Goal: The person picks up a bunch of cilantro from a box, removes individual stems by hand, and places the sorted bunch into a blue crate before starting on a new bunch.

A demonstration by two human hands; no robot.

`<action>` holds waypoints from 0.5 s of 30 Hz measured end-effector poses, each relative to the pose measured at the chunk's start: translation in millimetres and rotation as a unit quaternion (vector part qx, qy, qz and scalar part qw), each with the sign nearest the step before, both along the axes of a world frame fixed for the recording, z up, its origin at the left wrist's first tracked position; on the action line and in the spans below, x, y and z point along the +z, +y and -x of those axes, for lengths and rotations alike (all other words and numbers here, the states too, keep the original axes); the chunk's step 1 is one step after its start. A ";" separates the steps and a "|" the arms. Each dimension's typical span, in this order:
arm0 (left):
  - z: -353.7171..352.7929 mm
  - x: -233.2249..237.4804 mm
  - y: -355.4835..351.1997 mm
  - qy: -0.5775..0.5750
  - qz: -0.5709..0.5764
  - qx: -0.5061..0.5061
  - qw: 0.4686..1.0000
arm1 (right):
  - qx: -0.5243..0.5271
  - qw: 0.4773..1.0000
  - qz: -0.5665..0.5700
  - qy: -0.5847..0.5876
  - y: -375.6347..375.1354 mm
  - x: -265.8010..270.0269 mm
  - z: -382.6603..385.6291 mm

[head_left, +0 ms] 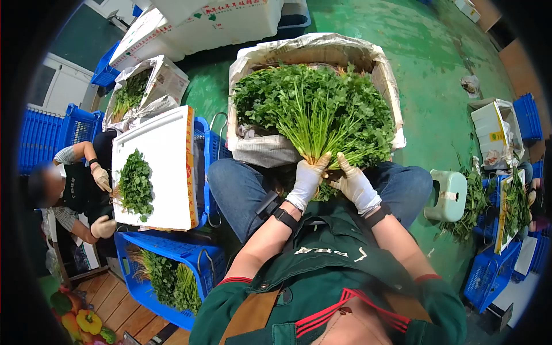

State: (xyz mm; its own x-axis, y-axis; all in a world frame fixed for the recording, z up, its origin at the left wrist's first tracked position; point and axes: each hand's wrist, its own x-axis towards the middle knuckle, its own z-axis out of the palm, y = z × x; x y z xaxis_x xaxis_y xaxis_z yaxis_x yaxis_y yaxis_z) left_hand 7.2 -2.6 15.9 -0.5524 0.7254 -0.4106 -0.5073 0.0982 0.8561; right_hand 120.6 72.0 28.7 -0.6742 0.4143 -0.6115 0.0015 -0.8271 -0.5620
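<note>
My left hand (307, 181), in a white glove, is closed around the root end of a bunch of leafy greens (307, 129) that looks like coriander. The stems fan out away from me and the leaves spread over a foam box (261, 150) lined with newspaper. Close beside it, my gloved right hand (355, 187) has thumb and fingers around the lower stems at the bunch's right side. More leafy greens (368, 109) fill the box, partly hidden under the bunch. Some leaves also show below my hands, between my knees.
To the left, a co-worker's gloved hand (102, 177) is beside greens (136, 187) on a white foam lid (167, 144). A blue crate (213, 253) holds more greens. A pale green stool (451, 198) stands by my right knee. Stacked foam boxes (230, 29) are at the back.
</note>
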 end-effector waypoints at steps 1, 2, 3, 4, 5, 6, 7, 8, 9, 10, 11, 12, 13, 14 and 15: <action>1.0 -2.6 -1.6 0.001 -0.001 -0.002 1.000 | -0.002 1.000 -0.001 0.001 0.1 -2.0 -0.4; 2.8 -7.2 -3.5 0.011 0.008 -0.024 1.000 | -0.001 1.000 0.005 0.003 1.1 -6.9 -1.7; 3.9 -7.8 -4.8 0.021 0.017 -0.047 0.999 | 0.000 1.000 0.012 0.006 2.0 -10.5 -1.7; 2.7 -8.3 -5.5 0.025 0.008 -0.041 0.999 | -0.001 1.000 0.024 0.001 3.2 -14.1 -1.3; 2.3 -9.0 -5.0 0.025 0.007 -0.041 0.999 | -0.001 1.000 0.023 0.001 3.5 -17.2 -2.2; 2.3 -8.7 -4.6 0.015 0.003 -0.033 0.999 | -0.012 1.000 0.023 -0.003 2.3 -13.7 -0.5; 2.7 -8.7 -4.4 0.005 -0.002 -0.025 1.000 | -0.022 0.999 0.022 -0.006 1.3 -11.4 0.9; 3.4 -8.9 -4.7 0.005 -0.002 -0.024 1.000 | -0.021 1.000 0.021 -0.006 1.1 -11.4 1.6; 4.7 -7.1 -5.3 0.007 0.000 -0.032 0.999 | -0.027 0.999 0.028 0.005 0.7 -10.4 2.4; 5.6 -5.3 -5.7 0.008 0.002 -0.040 0.999 | -0.032 0.999 0.034 0.016 0.2 -9.3 2.8; 6.3 -4.3 -6.0 0.008 0.001 -0.039 0.999 | -0.032 0.999 0.034 0.015 -0.7 -7.9 2.6; 7.3 -1.8 -6.2 0.024 0.006 -0.064 0.998 | -0.047 0.997 0.039 0.050 -2.4 -1.8 3.5; 8.5 0.9 -6.0 0.041 0.011 -0.088 0.995 | -0.061 0.994 0.043 0.084 -3.2 1.7 4.1; 8.2 3.9 -7.1 0.191 -0.006 -0.125 0.973 | -0.060 0.994 0.041 0.085 0.1 -0.3 0.9; 9.0 20.2 -6.6 0.339 -0.022 -0.159 0.927 | -0.030 0.995 -0.002 0.093 7.4 -4.3 -4.2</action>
